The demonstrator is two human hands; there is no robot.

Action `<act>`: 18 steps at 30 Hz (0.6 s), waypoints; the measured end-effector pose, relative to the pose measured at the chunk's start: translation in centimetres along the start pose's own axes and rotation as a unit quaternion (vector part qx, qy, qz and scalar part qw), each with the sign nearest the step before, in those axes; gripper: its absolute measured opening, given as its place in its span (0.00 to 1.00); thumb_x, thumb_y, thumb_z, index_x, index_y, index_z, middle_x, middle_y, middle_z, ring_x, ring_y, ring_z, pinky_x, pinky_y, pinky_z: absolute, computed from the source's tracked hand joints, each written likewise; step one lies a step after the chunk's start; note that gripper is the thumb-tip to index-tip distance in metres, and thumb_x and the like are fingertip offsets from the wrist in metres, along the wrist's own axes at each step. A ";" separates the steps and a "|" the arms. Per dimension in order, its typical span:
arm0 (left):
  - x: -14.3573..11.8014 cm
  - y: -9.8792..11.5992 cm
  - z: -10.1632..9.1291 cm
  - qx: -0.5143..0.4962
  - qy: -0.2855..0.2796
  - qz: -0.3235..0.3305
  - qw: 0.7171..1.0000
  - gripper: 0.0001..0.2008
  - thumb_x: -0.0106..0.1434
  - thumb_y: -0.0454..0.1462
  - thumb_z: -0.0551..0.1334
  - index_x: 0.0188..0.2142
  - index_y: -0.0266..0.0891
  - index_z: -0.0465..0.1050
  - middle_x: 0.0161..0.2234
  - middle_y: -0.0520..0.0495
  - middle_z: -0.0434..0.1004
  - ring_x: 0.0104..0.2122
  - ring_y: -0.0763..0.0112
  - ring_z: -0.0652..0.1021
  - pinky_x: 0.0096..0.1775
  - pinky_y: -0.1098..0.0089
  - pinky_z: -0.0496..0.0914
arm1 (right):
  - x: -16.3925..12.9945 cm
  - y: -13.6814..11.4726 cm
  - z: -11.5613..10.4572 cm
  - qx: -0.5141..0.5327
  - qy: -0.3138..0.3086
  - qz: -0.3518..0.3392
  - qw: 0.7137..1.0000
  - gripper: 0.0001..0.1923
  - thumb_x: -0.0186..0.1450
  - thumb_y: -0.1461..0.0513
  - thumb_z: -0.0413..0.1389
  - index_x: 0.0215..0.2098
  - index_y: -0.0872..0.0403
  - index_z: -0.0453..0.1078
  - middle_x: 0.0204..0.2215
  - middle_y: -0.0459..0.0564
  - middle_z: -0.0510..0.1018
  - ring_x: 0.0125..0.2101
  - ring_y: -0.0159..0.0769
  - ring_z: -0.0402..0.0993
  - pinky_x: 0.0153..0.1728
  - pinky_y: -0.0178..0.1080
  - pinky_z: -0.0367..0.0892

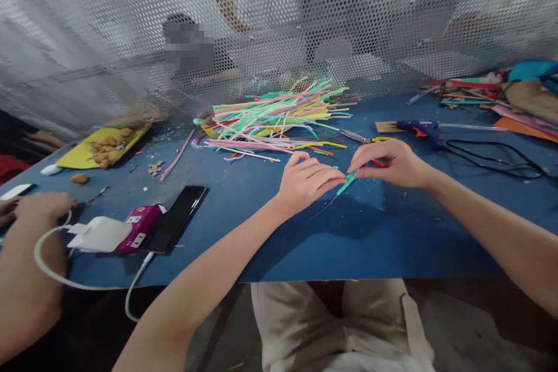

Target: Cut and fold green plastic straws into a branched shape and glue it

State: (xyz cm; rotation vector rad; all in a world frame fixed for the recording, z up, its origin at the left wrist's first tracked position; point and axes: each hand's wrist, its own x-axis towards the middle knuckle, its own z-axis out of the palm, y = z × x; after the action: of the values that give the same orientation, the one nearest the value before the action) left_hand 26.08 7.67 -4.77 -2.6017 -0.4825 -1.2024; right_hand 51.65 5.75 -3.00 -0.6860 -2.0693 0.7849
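A short green pipe cleaner [346, 187] is pinched between the fingertips of both my hands above the middle of the table. A thin bare strand trails from its lower end. My left hand [307, 181] grips it from the left, thumb and forefinger together. From the right, my right hand [390, 164] pinches its upper end. Pliers [355, 136] with yellow and red handles lie just behind my right hand, which partly hides them. Beyond both hands spreads a large pile of colourful pipe cleaners [279, 113].
A blue glue gun [421, 128] with a black cord lies to the right. At the left are a phone [178, 218], a purple power adapter [138, 226], a white charger [102, 233] and a yellow tray [81, 151]. A co-worker's arm [39, 244] rests at the far left.
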 end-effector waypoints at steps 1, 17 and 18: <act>0.0 0.0 0.0 0.003 0.002 0.003 1.000 0.06 0.69 0.44 0.66 0.39 0.47 0.79 0.36 0.58 0.86 0.28 0.78 0.77 0.45 0.65 0.63 | -0.1 0.1 -0.1 0.000 -0.005 0.003 1.000 0.07 0.65 0.57 0.66 0.39 0.49 0.82 0.35 0.49 0.84 0.36 0.36 0.80 0.40 0.40 0.74; 0.0 -0.2 0.3 0.003 -0.055 -0.018 0.998 0.07 0.71 0.42 0.63 0.39 0.45 0.79 0.37 0.54 0.86 0.33 0.77 0.80 0.44 0.65 0.64 | -0.6 0.5 -1.3 0.005 0.009 0.043 0.999 0.08 0.66 0.60 0.63 0.43 0.51 0.75 0.38 0.49 0.82 0.34 0.33 0.76 0.39 0.38 0.72; -0.1 -0.4 0.5 0.001 -0.054 -0.019 0.998 0.07 0.71 0.42 0.63 0.39 0.45 0.79 0.37 0.55 0.86 0.33 0.77 0.80 0.43 0.66 0.64 | -0.6 0.5 -1.3 -0.006 0.004 0.045 0.999 0.13 0.65 0.60 0.63 0.48 0.51 0.75 0.40 0.49 0.82 0.34 0.33 0.76 0.39 0.38 0.72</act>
State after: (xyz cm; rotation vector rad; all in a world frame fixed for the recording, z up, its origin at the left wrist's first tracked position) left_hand 26.21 8.18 -5.07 -2.6789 -0.5569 -1.0753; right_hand 53.18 6.02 -3.01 -0.7926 -2.0492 0.8190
